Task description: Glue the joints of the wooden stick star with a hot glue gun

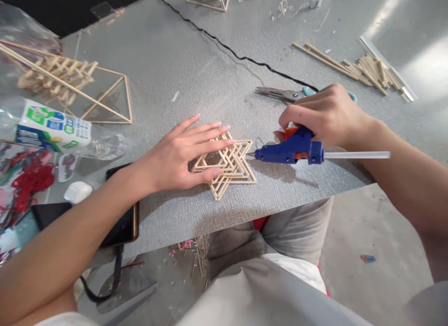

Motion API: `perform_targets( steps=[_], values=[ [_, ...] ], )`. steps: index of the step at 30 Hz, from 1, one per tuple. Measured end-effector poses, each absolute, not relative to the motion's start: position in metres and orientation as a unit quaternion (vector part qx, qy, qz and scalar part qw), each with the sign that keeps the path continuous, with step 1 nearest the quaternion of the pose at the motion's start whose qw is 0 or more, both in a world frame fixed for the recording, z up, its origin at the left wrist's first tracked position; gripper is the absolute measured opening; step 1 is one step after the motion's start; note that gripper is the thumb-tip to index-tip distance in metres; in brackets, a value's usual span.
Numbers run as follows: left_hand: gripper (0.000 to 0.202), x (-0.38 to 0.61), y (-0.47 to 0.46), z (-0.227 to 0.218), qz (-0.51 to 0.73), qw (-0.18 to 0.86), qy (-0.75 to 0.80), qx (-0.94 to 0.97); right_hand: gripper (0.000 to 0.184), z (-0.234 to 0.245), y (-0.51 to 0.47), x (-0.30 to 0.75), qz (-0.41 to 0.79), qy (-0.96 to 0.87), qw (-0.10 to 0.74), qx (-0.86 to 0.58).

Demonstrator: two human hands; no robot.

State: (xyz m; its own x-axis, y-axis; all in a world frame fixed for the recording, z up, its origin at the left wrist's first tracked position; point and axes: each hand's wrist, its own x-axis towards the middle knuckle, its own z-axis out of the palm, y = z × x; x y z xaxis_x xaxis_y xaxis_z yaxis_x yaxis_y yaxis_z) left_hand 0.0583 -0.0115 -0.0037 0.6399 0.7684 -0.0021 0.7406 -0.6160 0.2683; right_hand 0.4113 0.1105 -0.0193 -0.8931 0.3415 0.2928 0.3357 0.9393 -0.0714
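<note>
A layered star of thin wooden sticks (241,176) lies flat on the grey table near its front edge. My left hand (182,153) rests over the star's left side, palm down with fingers stretched out, hiding part of it. In my right hand (322,113) is a blue hot glue gun (290,146), its fingers wrapped round the handle by the orange trigger. The nozzle points left, close to the star's right side; whether it touches I cannot tell. A clear glue stick (357,154) sticks out of the gun's back.
Scissors (280,93) lie behind my right hand, below a black cord (227,48). Cut wooden sticks (371,71) are piled at the right. On the left are a plastic bottle (56,127), a stick frame (108,95), a phone (122,223) and a white case (78,192).
</note>
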Motion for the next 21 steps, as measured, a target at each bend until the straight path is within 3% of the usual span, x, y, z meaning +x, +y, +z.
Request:
perform_targets(
  steps=[6, 14, 21],
  values=[
    [0.059, 0.0558, -0.0100, -0.0103, 0.073, 0.119, 0.414, 0.899, 0.036, -0.0300, 0.1123, 0.4053, 0.002, -0.977, 0.177, -0.118],
    [0.058, 0.0564, -0.0089, -0.0066, 0.068, 0.130, 0.411, 0.900, 0.024, -0.0290, 0.1082, 0.4016, 0.032, -0.977, 0.156, -0.141],
    [0.058, 0.0552, -0.0090, -0.0093, 0.083, 0.131, 0.407, 0.900, 0.025, -0.0316, 0.1127, 0.4062, 0.022, -0.970, 0.184, -0.159]
  ],
)
